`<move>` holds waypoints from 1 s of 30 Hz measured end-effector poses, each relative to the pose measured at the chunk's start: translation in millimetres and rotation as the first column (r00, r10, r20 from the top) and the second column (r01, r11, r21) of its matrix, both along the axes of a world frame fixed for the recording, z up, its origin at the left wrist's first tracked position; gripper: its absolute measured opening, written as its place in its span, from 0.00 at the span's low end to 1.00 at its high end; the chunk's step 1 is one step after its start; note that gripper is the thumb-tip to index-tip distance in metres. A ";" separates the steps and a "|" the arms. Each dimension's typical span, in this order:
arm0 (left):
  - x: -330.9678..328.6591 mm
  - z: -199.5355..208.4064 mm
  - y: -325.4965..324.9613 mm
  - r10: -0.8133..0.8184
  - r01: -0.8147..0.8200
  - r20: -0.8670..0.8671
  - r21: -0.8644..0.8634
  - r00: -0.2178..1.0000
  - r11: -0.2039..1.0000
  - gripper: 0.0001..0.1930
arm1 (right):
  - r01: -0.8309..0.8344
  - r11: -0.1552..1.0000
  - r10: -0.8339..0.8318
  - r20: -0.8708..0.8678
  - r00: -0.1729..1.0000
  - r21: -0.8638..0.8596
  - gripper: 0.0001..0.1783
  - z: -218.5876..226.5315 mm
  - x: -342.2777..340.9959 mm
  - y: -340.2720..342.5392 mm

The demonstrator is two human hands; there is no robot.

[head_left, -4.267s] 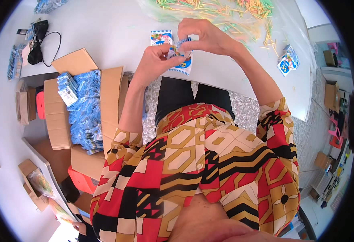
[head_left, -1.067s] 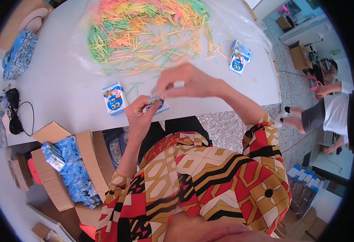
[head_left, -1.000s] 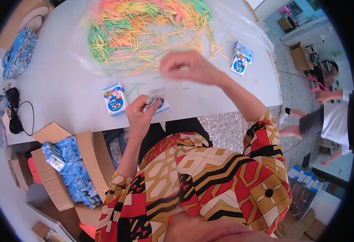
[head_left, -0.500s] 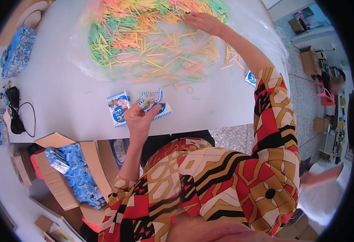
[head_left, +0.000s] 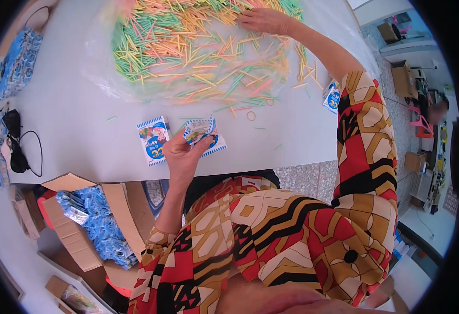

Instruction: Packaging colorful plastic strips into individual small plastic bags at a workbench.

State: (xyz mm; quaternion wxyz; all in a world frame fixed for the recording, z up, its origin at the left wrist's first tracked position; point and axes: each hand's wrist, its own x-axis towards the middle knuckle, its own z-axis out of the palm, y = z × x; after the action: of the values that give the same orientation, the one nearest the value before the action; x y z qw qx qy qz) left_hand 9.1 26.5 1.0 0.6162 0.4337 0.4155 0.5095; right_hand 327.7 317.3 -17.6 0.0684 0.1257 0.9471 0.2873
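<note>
At the far left, blue packets point(head_left: 19, 63) are piled on the table point(head_left: 297, 138); nearer, a black item point(head_left: 15, 144) with a cord is laid. At the near left, an open carton point(head_left: 72, 230) is filled with blue pouches point(head_left: 101, 225), whose print is too small to be made out. On the table's near side, a flat packet point(head_left: 152, 138) is marked with striped blue ends, a picture and bold white lettering on a blue disc.

Just right of it, the held packet point(head_left: 200, 127) is pinched between thumb and fingers of the left hand point(head_left: 181, 154), over the table's near edge; its mouth is parted and its print partly covered. Beyond, green, yellow, orange and pink sticks point(head_left: 156, 44) are heaped on clear plastic point(head_left: 94, 65), with a ring point(head_left: 251, 116) left on the near side.

The far part of the heap is touched by the right hand point(head_left: 266, 22), fingers bent; whether a stick is grasped cannot be told. At the right, another packet point(head_left: 331, 98), with similar blue-and-white print, is partly hidden by the sleeve point(head_left: 363, 131).
</note>
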 end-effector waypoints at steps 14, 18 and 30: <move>-3.7 -6.4 -8.6 0.006 -0.006 0.015 -0.021 1.000 1.000 0.13 | 0.164 0.744 -0.597 -0.535 0.598 -0.648 0.09 13.9 -27.5 -29.0; -3.3 -2.4 -13.3 0.014 -0.015 -0.005 -0.047 1.000 0.999 0.14 | -0.344 0.415 -0.853 -0.491 0.176 -0.842 0.03 24.4 -32.2 -68.5; -2.4 1.5 -18.1 -0.012 0.012 -0.025 0.010 1.000 1.000 0.14 | -0.066 0.418 -0.892 -0.423 0.156 -0.906 0.05 -8.6 -55.7 -136.4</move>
State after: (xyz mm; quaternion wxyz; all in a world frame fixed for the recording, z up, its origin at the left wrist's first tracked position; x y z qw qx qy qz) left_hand 6.7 8.3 2.4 0.6118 0.4455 0.4183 0.5023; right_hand 272.1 180.9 -26.2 -0.3395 0.5222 0.7152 -0.3171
